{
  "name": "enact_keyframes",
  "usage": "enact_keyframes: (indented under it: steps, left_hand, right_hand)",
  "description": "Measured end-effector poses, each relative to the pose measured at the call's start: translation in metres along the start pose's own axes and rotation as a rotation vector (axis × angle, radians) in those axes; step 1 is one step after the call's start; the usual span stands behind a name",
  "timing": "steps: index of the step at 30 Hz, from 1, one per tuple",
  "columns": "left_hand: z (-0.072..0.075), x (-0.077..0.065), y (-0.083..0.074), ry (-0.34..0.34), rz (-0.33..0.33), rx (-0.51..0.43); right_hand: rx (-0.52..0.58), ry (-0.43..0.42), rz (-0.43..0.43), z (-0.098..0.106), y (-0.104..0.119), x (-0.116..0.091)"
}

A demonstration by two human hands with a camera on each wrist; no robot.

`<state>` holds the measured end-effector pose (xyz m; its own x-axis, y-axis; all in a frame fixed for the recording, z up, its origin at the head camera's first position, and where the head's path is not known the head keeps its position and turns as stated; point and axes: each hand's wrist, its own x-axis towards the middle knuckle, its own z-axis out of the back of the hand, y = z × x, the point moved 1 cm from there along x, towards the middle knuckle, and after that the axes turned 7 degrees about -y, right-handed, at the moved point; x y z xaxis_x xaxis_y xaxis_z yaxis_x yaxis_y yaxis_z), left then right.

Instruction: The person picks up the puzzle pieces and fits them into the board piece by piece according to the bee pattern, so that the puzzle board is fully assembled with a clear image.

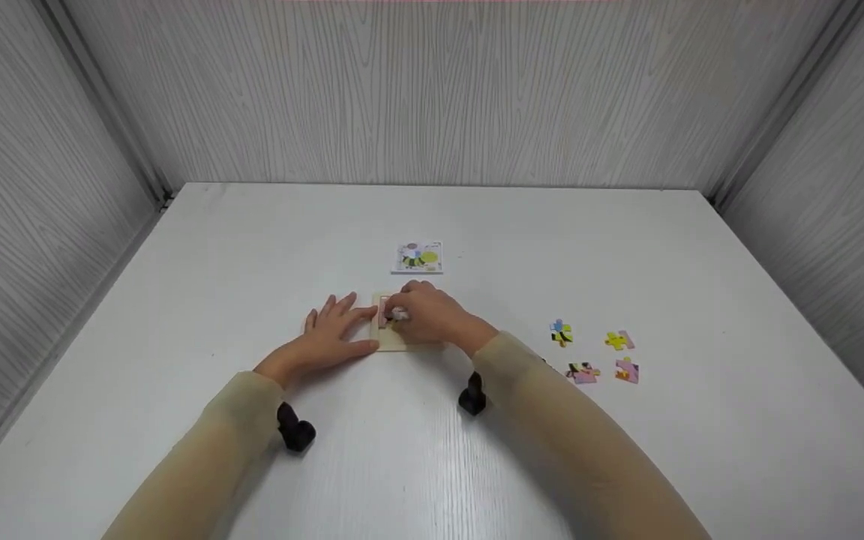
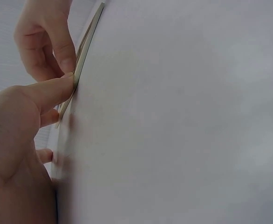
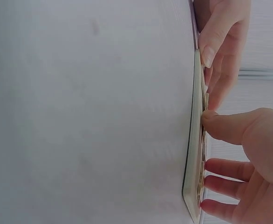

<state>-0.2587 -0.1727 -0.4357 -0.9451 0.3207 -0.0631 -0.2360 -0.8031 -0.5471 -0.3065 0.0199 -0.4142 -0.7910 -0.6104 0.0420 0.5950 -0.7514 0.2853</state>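
A small wooden puzzle tray (image 1: 391, 343) with a pale frame lies flat on the table. Beside its left edge, my left hand (image 1: 331, 334) has its fingers spread, and the thumb touches the rim near the front corner. My right hand (image 1: 432, 311) reaches over the tray and covers much of its inside. Thumb and forefinger pinch a small pale puzzle piece (image 1: 400, 314), mostly hidden by the fingers. In the right wrist view, other fingertips (image 3: 215, 165) of that hand rest against the tray's upper side. Some pink printing shows at the tray's left inside.
To the right lie loose puzzle pieces: a blue-and-yellow one (image 1: 561, 332), a yellow one (image 1: 618, 340), a pink-and-black one (image 1: 583, 373) and an orange-and-pink one (image 1: 628, 370). Behind the tray is a square bee picture (image 1: 418, 258). Wood-grain walls (image 1: 432, 97) enclose the white table (image 1: 289, 225).
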Motion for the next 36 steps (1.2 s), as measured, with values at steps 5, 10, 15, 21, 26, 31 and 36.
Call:
enact_keyframes:
  steps: [5,10,15,21,26,31,36]
  left_hand:
    - [-0.0002,-0.0009,-0.0004,0.004,0.007,0.003]
    - [0.0002,-0.0003,-0.0005,-0.002,0.003,0.000]
    - [-0.0009,-0.0002,0.0017,-0.012,-0.007,-0.001]
    - [-0.0028,0.0005,0.0035,-0.011,-0.009,0.010]
    - [-0.0032,0.0019,0.0036,-0.008,-0.007,0.013]
    - [-0.0027,0.0019,0.0034,-0.008,-0.001,0.019]
    - [-0.0026,0.0015,0.0038,-0.009,-0.001,0.014]
  right_hand:
    - [-0.014,0.003,0.025,0.0004,0.0007,-0.0010]
    - [-0.031,-0.005,0.059,0.0009,0.0007,-0.0007]
    - [-0.058,-0.002,0.101,-0.0003,0.0010,-0.0001]
    - [-0.080,0.029,0.075,-0.0019,0.0015,0.0009]
    - [-0.114,0.066,0.051,-0.0010,0.0017,0.0008]
    - [-0.133,0.093,0.027,-0.0004,0.0027,0.0004]
    - [-0.106,0.083,0.034,0.0016,0.0015,-0.0018]
